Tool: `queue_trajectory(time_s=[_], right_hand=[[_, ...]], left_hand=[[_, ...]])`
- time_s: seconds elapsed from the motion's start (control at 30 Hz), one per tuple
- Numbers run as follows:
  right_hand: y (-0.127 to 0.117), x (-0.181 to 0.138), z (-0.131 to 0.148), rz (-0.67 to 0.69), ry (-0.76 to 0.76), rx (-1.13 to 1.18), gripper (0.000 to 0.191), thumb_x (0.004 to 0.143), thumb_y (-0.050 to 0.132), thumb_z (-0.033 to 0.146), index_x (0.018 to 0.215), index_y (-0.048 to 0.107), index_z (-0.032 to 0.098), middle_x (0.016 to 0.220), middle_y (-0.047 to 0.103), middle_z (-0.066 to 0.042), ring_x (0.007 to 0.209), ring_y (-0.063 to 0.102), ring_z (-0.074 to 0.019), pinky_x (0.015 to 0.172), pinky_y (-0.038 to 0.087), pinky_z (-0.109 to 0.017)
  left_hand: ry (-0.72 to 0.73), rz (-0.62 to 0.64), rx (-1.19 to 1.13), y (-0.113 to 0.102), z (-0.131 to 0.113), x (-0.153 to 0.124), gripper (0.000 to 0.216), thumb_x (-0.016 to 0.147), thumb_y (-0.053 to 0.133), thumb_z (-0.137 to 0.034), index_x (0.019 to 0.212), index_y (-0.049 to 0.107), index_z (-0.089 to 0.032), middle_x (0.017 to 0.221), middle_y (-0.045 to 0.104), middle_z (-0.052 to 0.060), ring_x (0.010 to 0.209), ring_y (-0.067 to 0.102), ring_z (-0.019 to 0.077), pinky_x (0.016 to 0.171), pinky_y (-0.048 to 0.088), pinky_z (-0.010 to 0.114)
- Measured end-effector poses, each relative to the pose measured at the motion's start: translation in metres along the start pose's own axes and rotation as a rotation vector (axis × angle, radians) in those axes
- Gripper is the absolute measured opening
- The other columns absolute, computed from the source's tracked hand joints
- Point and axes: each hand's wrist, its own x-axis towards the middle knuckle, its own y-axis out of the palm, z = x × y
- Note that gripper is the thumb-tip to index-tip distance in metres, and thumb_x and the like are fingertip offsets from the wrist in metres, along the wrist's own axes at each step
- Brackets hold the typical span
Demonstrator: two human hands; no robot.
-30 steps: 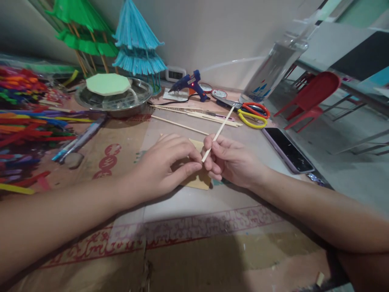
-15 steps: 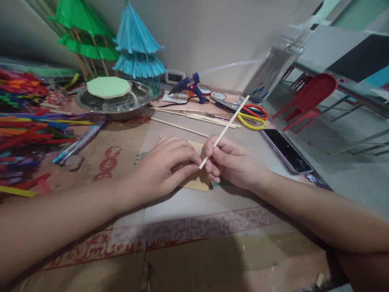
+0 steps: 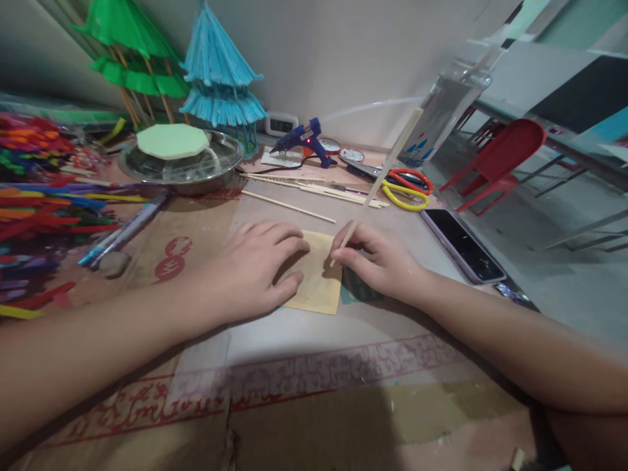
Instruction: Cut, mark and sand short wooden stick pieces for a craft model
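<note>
A thin pale wooden stick (image 3: pixel 385 173) slants up to the right out of my right hand (image 3: pixel 380 261), pinched near its lower end between thumb and fingers. Its tip is close above a square yellow sheet of paper (image 3: pixel 316 284); whether it touches cannot be made out. My left hand (image 3: pixel 262 265) lies flat on the sheet's left side, fingers and thumb apart, and covers that part. Behind my hands, several more pale sticks (image 3: pixel 343 194) lie on the table, with a single stick (image 3: pixel 289 207) nearer to me.
A blue glue gun (image 3: pixel 307 140) with a red light stands at the back, near scissors (image 3: pixel 405 196). A phone (image 3: pixel 461 245) lies at the right edge. Pipe cleaners (image 3: pixel 44 216) heap on the left. A metal bowl (image 3: pixel 128 171) and blue (image 3: pixel 220 72) and green (image 3: pixel 122 39) roofed models stand behind.
My hands have moved apart. My left hand has come away from the stick and spread on the paper. In my right hand, the stick now points higher, its lower tip over the paper.
</note>
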Motion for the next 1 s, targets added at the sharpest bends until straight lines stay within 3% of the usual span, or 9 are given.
queue_trajectory(time_s=[0.13, 0.3, 0.47, 0.67, 0.83, 1.0], right_hand=[[-0.002, -0.004, 0.011, 0.123, -0.107, -0.16, 0.015, 0.099, 0.055, 0.027, 0.088, 0.06, 0.02, 0.082, 0.07, -0.003, 0.073, 0.064, -0.0163, 0.068, 0.047, -0.027], [0.0, -0.009, 0.019, 0.303, -0.231, -0.19, 0.022, 0.104, 0.049, 0.023, 0.088, 0.063, 0.017, 0.084, 0.071, -0.006, 0.078, 0.067, -0.017, 0.076, 0.05, -0.028], [0.006, -0.007, 0.013, 0.28, -0.276, -0.189, 0.023, 0.104, 0.048, 0.023, 0.088, 0.063, 0.017, 0.083, 0.071, -0.005, 0.077, 0.067, -0.0163, 0.074, 0.051, -0.027], [0.007, -0.004, 0.014, 0.221, -0.31, -0.334, 0.026, 0.103, 0.044, 0.02, 0.085, 0.063, 0.017, 0.081, 0.072, -0.006, 0.075, 0.067, -0.0175, 0.072, 0.051, -0.028], [0.008, -0.007, 0.016, 0.232, -0.332, -0.238, 0.025, 0.103, 0.045, 0.019, 0.086, 0.063, 0.017, 0.079, 0.072, -0.004, 0.073, 0.067, -0.0151, 0.071, 0.051, -0.025], [0.01, -0.007, 0.015, 0.199, -0.334, -0.323, 0.023, 0.101, 0.045, 0.017, 0.087, 0.062, 0.018, 0.081, 0.073, -0.005, 0.074, 0.068, -0.0171, 0.071, 0.052, -0.027]], left_hand=[[-0.019, -0.016, 0.009, -0.002, -0.005, -0.002, 0.041, 0.097, 0.048, -0.046, 0.123, 0.064, -0.019, 0.126, 0.062, 0.012, 0.117, 0.057, 0.0332, 0.099, 0.044, 0.053], [-0.006, -0.013, 0.025, -0.005, -0.008, -0.006, 0.043, 0.094, 0.053, -0.049, 0.117, 0.067, -0.016, 0.125, 0.063, 0.013, 0.118, 0.056, 0.0346, 0.1, 0.045, 0.055], [0.073, 0.025, -0.004, -0.002, -0.006, -0.004, 0.045, 0.094, 0.055, -0.044, 0.129, 0.061, -0.017, 0.137, 0.059, 0.012, 0.13, 0.051, 0.0331, 0.109, 0.04, 0.053], [0.047, 0.071, 0.008, -0.003, -0.006, -0.003, 0.04, 0.094, 0.054, -0.045, 0.124, 0.064, -0.021, 0.136, 0.06, 0.011, 0.129, 0.052, 0.0337, 0.107, 0.042, 0.054], [0.055, 0.085, 0.011, -0.001, -0.007, -0.003, 0.043, 0.095, 0.054, -0.046, 0.128, 0.063, -0.021, 0.139, 0.059, 0.011, 0.132, 0.051, 0.0337, 0.11, 0.04, 0.054], [0.047, 0.071, 0.013, -0.001, -0.007, -0.002, 0.042, 0.094, 0.054, -0.045, 0.127, 0.063, -0.021, 0.137, 0.06, 0.011, 0.13, 0.052, 0.0338, 0.108, 0.042, 0.055]])
